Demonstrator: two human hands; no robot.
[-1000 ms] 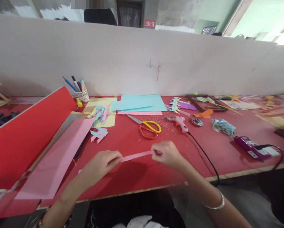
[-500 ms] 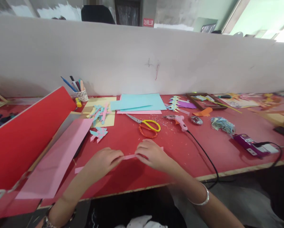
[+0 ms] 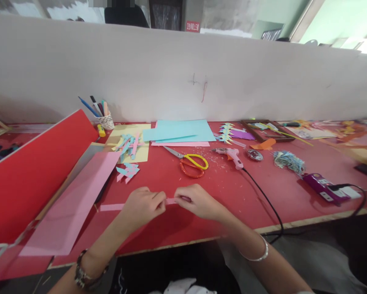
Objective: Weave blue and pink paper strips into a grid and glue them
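A narrow pink paper strip (image 3: 112, 207) runs across the front of the red table, passing through both hands. My left hand (image 3: 144, 206) is closed on it, fingers curled, and the strip's free end sticks out to the left. Close by on the right, my right hand (image 3: 197, 201) pinches the strip too, leaving only a short pink stretch showing between the hands. Beyond them lie scissors (image 3: 188, 159) with one yellow and one red handle. Left of the scissors is a small pile of pink and blue folded paper pieces (image 3: 128, 172).
A pink glue gun (image 3: 231, 155) trails a black cord to a purple power strip (image 3: 323, 188). Blue paper sheets (image 3: 183, 130) lie at the back. A pink sheet (image 3: 76, 204) leans near a red board (image 3: 33, 183). A pen cup (image 3: 106, 121) stands by the partition.
My left hand has slid right along the strip, closer to my right hand, and its fingers are more curled. More of the strip's left end shows.
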